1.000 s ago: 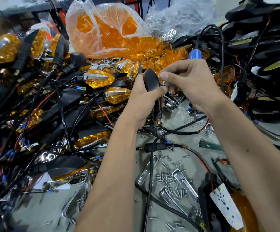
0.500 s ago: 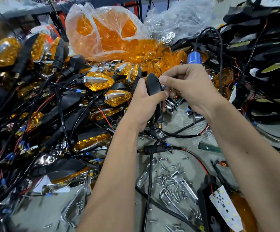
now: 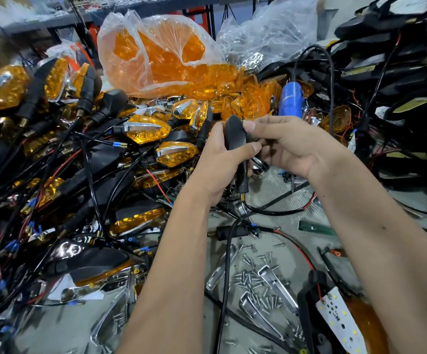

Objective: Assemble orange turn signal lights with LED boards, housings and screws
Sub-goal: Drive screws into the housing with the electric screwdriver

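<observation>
Fingers of the left hand [image 3: 217,159] curl around the upright black housing [image 3: 235,135]; the right hand [image 3: 294,146], raised beside it, pinches its top edge.

The black housing [image 3: 235,135] shows only its back; its open face is turned away, and the left hand [image 3: 217,162] hides its lower part. Whatever the right hand [image 3: 291,146] pinches against it is too small to tell. The LED board [image 3: 340,319] is partly hidden by the right forearm.
</observation>
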